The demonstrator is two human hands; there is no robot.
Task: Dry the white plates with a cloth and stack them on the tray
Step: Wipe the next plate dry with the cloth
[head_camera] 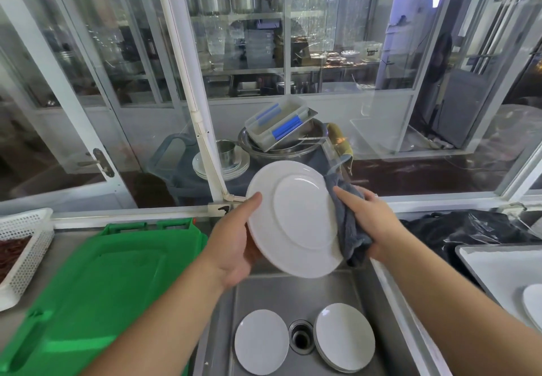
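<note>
My left hand (234,243) grips the left rim of a large white plate (296,220), held tilted above the steel sink (264,290) with its underside toward me. My right hand (369,223) holds a grey cloth (349,229) against the plate's right edge. In the sink lie a single white plate (261,342) left of the drain and a small stack of white plates (344,337) right of it. A white tray (498,270) sits on the counter at the right, with the edge of a white plate (533,302) on it.
A green plastic lid (96,282) covers the counter to the left, beside a white mesh basket (26,246). A black plastic bag (469,232) lies behind the tray. Behind the glass partition stand metal bowls, containers and more plates (234,167).
</note>
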